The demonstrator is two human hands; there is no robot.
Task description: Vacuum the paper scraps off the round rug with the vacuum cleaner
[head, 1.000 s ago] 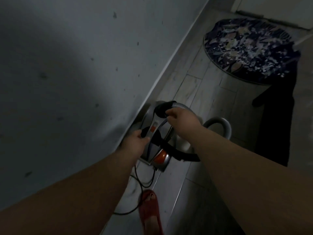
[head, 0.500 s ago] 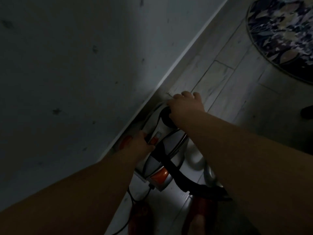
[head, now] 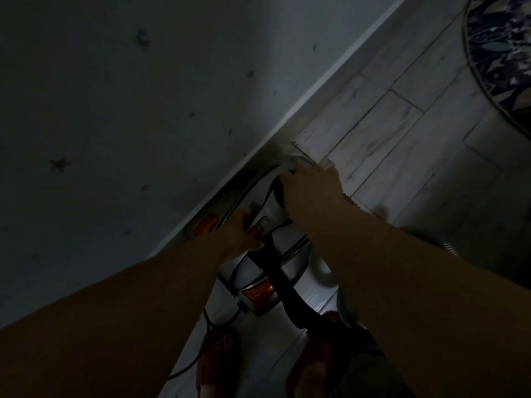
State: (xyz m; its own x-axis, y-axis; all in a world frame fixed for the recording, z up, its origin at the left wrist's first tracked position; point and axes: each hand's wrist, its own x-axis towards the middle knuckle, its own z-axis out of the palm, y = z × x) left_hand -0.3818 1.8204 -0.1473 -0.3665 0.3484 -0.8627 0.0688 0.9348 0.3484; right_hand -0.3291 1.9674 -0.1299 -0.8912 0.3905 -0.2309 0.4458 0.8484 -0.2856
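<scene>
A grey wall (head: 120,104) with faint star marks fills the left. At its foot, on the pale plank floor (head: 402,133), sits the vacuum cleaner (head: 267,271), silver with orange parts. The left hand (head: 238,235) is closed over its top handle; the right hand (head: 311,186) grips the hose (head: 290,165) end at the front. A black cord (head: 212,323) trails past red slippers (head: 215,360). The round rug (head: 505,50) lies far right, well apart.

Dim room: star-speckled grey wall (head: 129,110), white skirting (head: 316,101), pale plank floor (head: 402,133)
</scene>
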